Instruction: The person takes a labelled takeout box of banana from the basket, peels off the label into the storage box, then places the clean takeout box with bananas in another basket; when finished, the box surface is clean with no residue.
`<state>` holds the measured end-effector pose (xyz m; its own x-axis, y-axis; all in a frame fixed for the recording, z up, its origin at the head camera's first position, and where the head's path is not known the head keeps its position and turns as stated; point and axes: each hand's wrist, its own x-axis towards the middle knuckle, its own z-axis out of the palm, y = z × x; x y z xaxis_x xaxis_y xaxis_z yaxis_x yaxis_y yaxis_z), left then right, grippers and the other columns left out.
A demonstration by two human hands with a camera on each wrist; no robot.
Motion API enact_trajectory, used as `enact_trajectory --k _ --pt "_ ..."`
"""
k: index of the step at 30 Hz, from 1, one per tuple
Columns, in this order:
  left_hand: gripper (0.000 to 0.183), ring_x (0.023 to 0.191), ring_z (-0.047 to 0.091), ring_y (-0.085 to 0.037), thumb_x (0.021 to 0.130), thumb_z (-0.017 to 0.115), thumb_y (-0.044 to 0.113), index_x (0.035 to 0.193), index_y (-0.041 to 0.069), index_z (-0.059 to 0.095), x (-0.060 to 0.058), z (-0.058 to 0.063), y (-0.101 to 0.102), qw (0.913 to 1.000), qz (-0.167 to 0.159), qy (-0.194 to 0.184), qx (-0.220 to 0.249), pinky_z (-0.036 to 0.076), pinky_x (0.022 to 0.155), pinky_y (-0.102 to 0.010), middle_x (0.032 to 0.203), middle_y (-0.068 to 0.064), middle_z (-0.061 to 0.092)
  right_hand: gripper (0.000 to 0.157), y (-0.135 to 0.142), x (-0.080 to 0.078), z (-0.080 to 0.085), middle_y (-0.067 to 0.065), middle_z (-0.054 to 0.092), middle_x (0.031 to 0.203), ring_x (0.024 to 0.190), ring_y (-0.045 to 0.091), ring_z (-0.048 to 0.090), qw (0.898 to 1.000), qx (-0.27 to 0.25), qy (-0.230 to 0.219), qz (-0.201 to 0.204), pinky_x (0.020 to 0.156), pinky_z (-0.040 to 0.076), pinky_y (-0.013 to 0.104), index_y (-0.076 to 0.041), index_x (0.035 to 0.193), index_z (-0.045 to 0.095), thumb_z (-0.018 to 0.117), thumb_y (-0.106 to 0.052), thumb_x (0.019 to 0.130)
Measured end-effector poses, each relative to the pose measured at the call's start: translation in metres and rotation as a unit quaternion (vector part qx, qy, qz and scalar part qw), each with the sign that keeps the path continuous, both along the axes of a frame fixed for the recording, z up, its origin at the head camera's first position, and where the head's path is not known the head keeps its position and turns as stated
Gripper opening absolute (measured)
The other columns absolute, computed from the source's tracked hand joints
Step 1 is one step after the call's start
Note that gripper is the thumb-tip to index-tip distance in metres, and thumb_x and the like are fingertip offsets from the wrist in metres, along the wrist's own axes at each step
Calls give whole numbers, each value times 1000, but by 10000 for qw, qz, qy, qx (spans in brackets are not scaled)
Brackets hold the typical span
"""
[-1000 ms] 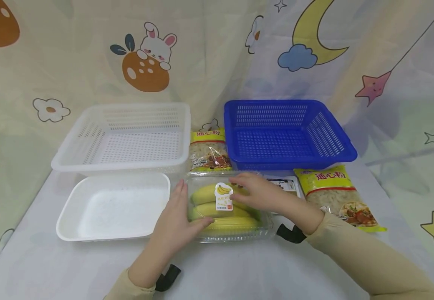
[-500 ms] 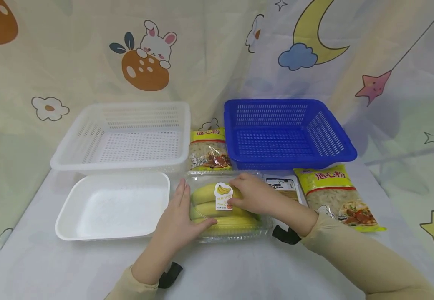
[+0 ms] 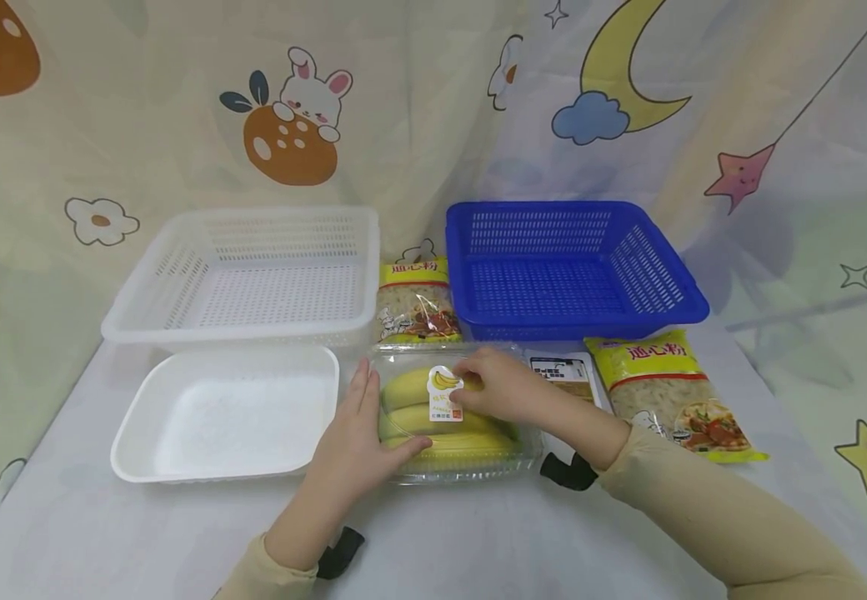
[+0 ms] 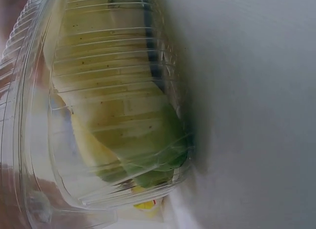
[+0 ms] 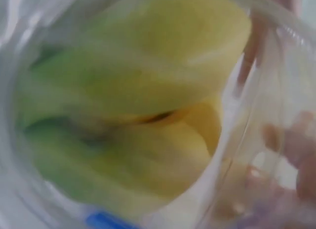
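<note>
A clear plastic box of bananas lies in front of me, with a white banana-print sticker on its lid. My right hand reaches over from the right, its curled thumb and forefinger at the sticker's right edge, seemingly pinching it. Along the box's left side rests my left hand, fingers straight and thumb laid over the lid. Through the clear plastic, the left wrist view shows the bananas close up. Blurred bananas fill much of the right wrist view, with fingertips at its right.
A white tray stands left of the box. Behind are a white basket and a blue basket, with a yellow pasta bag between them. Another pasta bag and a labelled flat pack lie to the right.
My right thumb and forefinger have curled inward at the sticker's right edge; earlier they lay straighter on the lid. The left hand and the box have hardly moved.
</note>
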<state>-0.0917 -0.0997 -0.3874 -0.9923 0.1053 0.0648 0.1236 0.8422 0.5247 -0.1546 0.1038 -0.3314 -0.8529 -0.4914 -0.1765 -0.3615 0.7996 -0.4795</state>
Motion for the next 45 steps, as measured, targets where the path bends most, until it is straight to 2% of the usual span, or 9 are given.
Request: enact_trajectory --k 4,8,12,17,24,30,36,40,45 --pt "111 138 21 -29 67 62 68 143 -1 20 1 -1 0 9999 29 -118 51 34 104 -47 154 -7 7 29 0 -2 -2 3 61 98 88 14 56 9983 -464 -260 -223 80 48 31 -6 105 64 65 -24 83" --pt "111 137 24 -30 68 61 68 143 0 19 2 -1 -1 9998 63 -196 45 36 101 -48 154 -6 6 19 -1 -4 -4 1 63 89 81 11 56 9972 -696 -216 -166 75 49 26 -8 98 64 64 -18 82" --pt "110 136 25 -31 68 59 69 143 -1 18 3 -1 -2 9997 70 -236 22 37 101 -48 154 -5 6 14 -4 -7 -6 -2 63 84 77 10 55 9971 -740 -164 -105 71 48 24 -10 96 64 63 -14 83" --pt "109 136 24 -30 69 60 68 144 0 18 3 -1 -1 9997 89 -222 45 37 101 -48 154 -6 6 15 -6 -12 -6 -2 62 84 75 11 55 9965 -799 -238 -109 67 48 23 -15 100 63 59 -13 86" --pt "109 136 25 -29 68 60 68 144 1 19 3 -1 -1 9997 126 -187 19 38 100 -47 154 -6 7 11 -7 -13 -3 -3 67 91 82 10 57 9964 -827 -149 -112 76 50 27 -15 93 68 59 -13 87" --pt "108 136 26 -28 68 62 66 144 2 18 3 0 -1 9997 149 -193 61 38 100 -48 154 -4 7 14 -8 -12 8 -3 66 91 82 11 55 9957 -864 -241 -227 75 48 26 -16 97 68 58 -16 88" --pt "109 137 25 -28 68 61 67 144 2 18 2 1 -1 9996 157 -214 88 37 101 -48 154 -5 6 14 -7 -10 26 -4 66 90 82 12 54 9935 -1115 14 -213 75 48 27 -15 98 68 59 -17 87" --pt "109 137 24 -28 68 62 67 145 3 18 1 1 0 9995 165 -218 126 36 101 -48 154 -4 6 14 -9 -11 32 -4 66 91 83 12 55 9925 -1211 26 -170 75 48 26 -16 98 68 59 -18 87" --pt "105 137 23 -31 69 66 60 144 3 18 1 3 0 9980 314 68 539 31 105 -50 153 -11 11 14 -16 -13 39 -5 67 93 81 12 54 9916 -1294 4 -83 74 47 25 -17 97 69 59 -18 87"
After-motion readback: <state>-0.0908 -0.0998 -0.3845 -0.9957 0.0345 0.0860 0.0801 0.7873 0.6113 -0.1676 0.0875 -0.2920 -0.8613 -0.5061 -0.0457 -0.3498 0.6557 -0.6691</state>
